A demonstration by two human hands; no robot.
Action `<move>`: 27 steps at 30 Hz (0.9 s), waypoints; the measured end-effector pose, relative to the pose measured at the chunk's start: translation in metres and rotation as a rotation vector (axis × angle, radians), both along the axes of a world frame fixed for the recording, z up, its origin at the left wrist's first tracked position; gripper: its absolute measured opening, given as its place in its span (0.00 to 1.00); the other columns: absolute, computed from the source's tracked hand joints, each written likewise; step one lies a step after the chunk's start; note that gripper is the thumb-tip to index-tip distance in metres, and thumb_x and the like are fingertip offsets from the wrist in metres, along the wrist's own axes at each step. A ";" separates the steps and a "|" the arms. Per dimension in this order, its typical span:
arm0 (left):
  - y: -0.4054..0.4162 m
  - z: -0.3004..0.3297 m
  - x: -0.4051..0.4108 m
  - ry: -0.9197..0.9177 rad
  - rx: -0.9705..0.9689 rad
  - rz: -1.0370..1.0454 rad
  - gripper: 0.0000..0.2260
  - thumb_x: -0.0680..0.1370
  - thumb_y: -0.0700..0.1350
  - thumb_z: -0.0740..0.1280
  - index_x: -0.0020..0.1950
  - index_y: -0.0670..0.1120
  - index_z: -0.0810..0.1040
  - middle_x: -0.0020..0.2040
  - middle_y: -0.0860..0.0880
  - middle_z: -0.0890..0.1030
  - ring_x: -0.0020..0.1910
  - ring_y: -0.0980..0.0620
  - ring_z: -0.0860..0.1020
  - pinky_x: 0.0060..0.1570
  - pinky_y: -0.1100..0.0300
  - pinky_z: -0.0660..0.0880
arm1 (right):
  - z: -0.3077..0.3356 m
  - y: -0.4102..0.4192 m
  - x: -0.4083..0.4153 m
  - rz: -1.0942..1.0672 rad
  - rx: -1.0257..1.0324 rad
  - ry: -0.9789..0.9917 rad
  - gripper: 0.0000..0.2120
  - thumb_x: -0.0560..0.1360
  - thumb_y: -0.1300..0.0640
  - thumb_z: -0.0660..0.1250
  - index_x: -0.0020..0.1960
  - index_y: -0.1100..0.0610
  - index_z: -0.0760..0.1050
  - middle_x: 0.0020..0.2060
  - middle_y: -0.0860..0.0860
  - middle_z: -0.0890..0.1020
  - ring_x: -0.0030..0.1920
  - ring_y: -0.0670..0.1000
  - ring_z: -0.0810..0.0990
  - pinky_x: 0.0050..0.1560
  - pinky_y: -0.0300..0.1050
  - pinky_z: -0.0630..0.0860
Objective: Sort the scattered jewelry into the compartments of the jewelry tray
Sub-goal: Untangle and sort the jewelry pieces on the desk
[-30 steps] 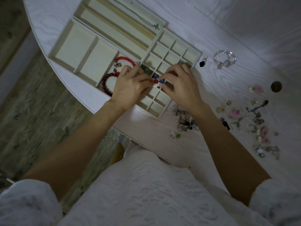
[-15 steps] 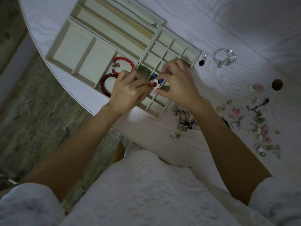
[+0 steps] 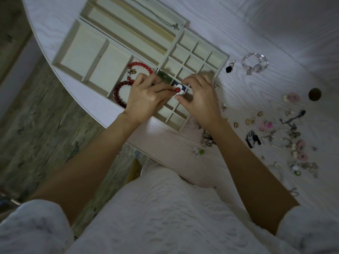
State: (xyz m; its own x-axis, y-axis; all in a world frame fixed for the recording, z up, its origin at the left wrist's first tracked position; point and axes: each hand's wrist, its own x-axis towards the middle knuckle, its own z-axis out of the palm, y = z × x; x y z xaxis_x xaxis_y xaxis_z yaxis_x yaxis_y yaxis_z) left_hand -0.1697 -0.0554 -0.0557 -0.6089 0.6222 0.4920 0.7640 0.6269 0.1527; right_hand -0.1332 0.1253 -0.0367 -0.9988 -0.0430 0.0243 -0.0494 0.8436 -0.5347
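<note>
Two hands meet over a jewelry tray [image 3: 218,56] on a pale counter [image 3: 165,143].

The left hand [image 3: 146,98] pinches a white flower earring [image 3: 179,89] with a red bead; the right hand [image 3: 200,96], fingers curled, pinches just below it, above the small compartments. Beyond, two red bead bracelets [image 3: 126,83] lie in the tray.

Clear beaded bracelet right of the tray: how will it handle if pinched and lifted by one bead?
The clear faceted-bead bracelet would probably go floppy and sag from a loop into a hanging strand, since it is separate beads strung together. Its small square charm would likely dangle and swing. The beads look glassy, so they may be slick in a light pinch and could clatter against the white wood-grain table.
</note>
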 end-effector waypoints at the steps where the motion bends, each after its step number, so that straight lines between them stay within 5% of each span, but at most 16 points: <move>1: 0.001 0.001 -0.001 -0.006 0.000 0.003 0.05 0.78 0.48 0.69 0.49 0.52 0.85 0.47 0.57 0.84 0.45 0.52 0.72 0.41 0.58 0.60 | 0.001 -0.001 -0.001 -0.014 -0.012 -0.017 0.17 0.66 0.57 0.75 0.51 0.64 0.77 0.48 0.57 0.80 0.52 0.57 0.75 0.52 0.40 0.67; 5: 0.001 0.001 -0.001 -0.032 -0.037 0.023 0.05 0.77 0.48 0.69 0.51 0.52 0.85 0.48 0.58 0.83 0.46 0.52 0.70 0.41 0.57 0.59 | 0.001 -0.007 -0.002 -0.051 -0.033 -0.052 0.16 0.68 0.57 0.73 0.53 0.61 0.75 0.50 0.55 0.78 0.53 0.56 0.73 0.48 0.34 0.60; 14: 0.003 0.009 0.002 -0.043 -0.038 0.035 0.07 0.79 0.47 0.66 0.50 0.51 0.84 0.49 0.56 0.83 0.47 0.51 0.71 0.42 0.56 0.61 | 0.002 0.006 0.008 -0.007 0.048 0.110 0.10 0.69 0.56 0.71 0.49 0.58 0.81 0.49 0.55 0.78 0.51 0.57 0.73 0.49 0.46 0.72; 27: 0.007 0.008 0.002 -0.126 -0.211 0.050 0.12 0.79 0.48 0.62 0.60 0.49 0.80 0.57 0.51 0.79 0.54 0.48 0.68 0.45 0.53 0.61 | -0.001 0.014 -0.004 0.046 0.118 0.146 0.08 0.71 0.58 0.69 0.49 0.56 0.83 0.48 0.53 0.79 0.52 0.50 0.67 0.49 0.42 0.69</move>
State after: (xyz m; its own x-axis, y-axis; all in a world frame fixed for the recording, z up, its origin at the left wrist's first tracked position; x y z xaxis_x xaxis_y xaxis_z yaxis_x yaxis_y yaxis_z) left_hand -0.1682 -0.0481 -0.0475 -0.6902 0.6702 0.2728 0.7141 0.6919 0.1067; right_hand -0.1374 0.1397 -0.0372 -0.9819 -0.0997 0.1608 -0.1590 0.8952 -0.4164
